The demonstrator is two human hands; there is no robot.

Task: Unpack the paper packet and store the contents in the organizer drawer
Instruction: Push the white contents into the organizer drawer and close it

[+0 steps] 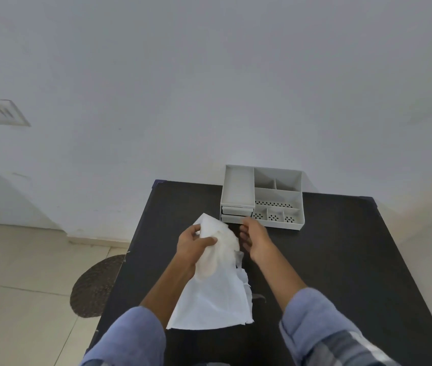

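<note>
A torn white paper packet lies on the dark table, its top end lifted. My left hand grips a pale, crumpled, translucent item that sticks out of the packet's upper end. My right hand hovers just right of it, fingers apart and empty, close to the front of the organizer. The white plastic organizer stands at the table's far edge, with open top compartments and two small drawers at its lower left, both appearing shut.
The dark table reaches the white wall behind the organizer. A round brown woven mat lies on the tiled floor to the left. Torn paper edges stick out at the packet's right side.
</note>
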